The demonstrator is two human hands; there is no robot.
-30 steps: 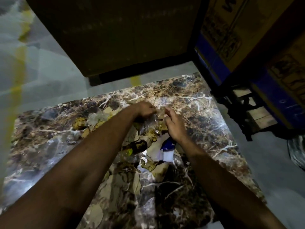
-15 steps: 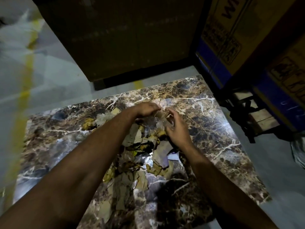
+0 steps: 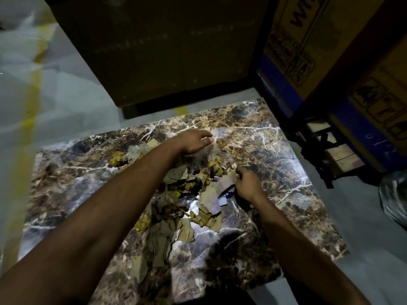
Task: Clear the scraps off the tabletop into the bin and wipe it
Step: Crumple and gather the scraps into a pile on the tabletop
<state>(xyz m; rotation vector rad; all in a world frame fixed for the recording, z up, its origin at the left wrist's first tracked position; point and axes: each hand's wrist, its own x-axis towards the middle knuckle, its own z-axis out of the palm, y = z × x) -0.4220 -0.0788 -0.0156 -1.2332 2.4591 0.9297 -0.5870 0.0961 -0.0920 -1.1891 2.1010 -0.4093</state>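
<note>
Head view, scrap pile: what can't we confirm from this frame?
- Left hand: fingertips buried in clear plastic at the pile's far end; grip unclear.
- Right hand: fingers curl at a cardboard scrap, but the hand's back hides the contact.
- Scraps under the left forearm: hidden.
- Bin: not identifiable; a shiny bag-like thing is cut off by the right edge.
- Wiping cloth: none visible.
- Table near edge: out of frame.

marble tabletop (image 3: pixel 275 155), heaped paper scraps (image 3: pixel 198 194)
</note>
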